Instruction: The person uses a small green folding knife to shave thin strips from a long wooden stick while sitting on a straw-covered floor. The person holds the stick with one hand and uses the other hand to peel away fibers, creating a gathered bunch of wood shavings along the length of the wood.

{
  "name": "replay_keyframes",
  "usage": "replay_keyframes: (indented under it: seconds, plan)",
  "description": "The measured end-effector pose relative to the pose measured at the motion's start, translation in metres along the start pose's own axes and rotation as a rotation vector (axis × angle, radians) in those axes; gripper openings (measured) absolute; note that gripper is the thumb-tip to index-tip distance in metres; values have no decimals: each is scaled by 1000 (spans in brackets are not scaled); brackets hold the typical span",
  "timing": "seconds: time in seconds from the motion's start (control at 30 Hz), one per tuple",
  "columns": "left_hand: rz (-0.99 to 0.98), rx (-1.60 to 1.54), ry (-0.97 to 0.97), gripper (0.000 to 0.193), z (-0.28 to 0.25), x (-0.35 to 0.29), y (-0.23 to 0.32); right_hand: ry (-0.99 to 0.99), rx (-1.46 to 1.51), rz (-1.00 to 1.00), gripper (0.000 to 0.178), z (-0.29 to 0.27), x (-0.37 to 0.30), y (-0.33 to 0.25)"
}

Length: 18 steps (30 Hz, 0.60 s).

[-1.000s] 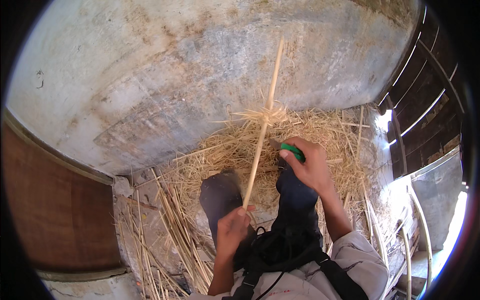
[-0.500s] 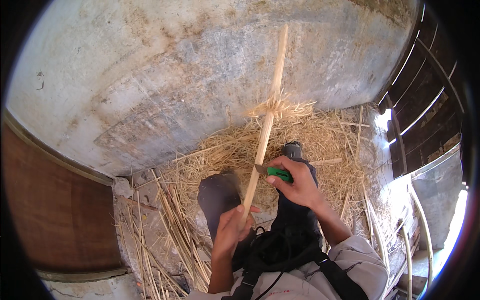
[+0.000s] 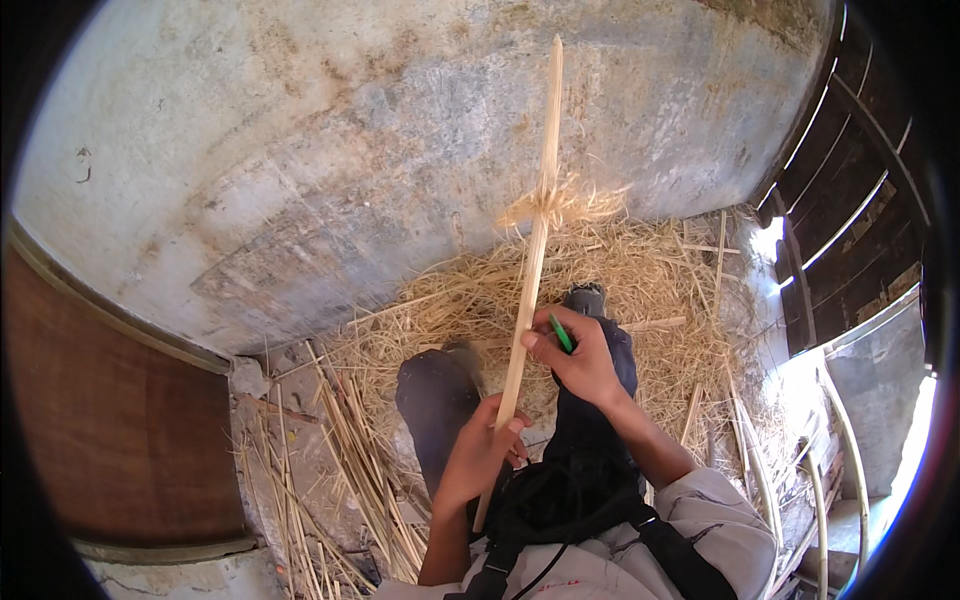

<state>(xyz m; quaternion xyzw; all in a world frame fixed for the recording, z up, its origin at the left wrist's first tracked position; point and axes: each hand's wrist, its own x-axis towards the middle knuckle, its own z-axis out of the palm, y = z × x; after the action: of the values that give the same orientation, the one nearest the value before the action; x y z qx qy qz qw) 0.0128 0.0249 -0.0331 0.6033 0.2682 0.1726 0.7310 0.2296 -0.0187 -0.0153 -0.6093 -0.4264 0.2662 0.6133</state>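
Note:
A long, pale bamboo strip [image 3: 540,250] slants away from my lap, its far end up in front of the wall. Curled shavings [image 3: 572,205] bunch around it partway along. Low on the strip, my left hand [image 3: 480,455] is closed around it, and the near end sticks out below that hand. Higher up, my right hand [image 3: 580,358] keeps a green-handled knife [image 3: 562,334] in its grip, while its thumb and fingertips touch the strip. The knife's blade is hidden from view.
Loose shavings [image 3: 450,300] cover the floor around my legs. Several thin strips [image 3: 365,470] lie in a bundle at the left. A stained wall [image 3: 330,170] rises ahead, a brown panel [image 3: 110,420] stands left, and curved poles [image 3: 845,430] lean at the right.
The strip has shifted upward, showing its near end below my left hand. My right hand has turned the knife, hiding its blade, and now touches the strip with thumb and fingers.

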Motion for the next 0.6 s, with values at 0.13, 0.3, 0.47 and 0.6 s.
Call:
replay_keyframes:
  seconds: [0.13,0.3,0.47,0.6]
  plan:
    - [-111,11,-79,34,-4,-4,-4,105,91,-8,18,-4,11,4]
    - [-112,3,-131,33,-9,-10,-3,228,56,-42,20,-21,35,3]
    - [-170,-22,-82,29,-11,-13,3,237,238,68,27,-27,52,12]
    - [-157,-19,1,28,-7,-9,3,136,207,75,37,-15,48,14]
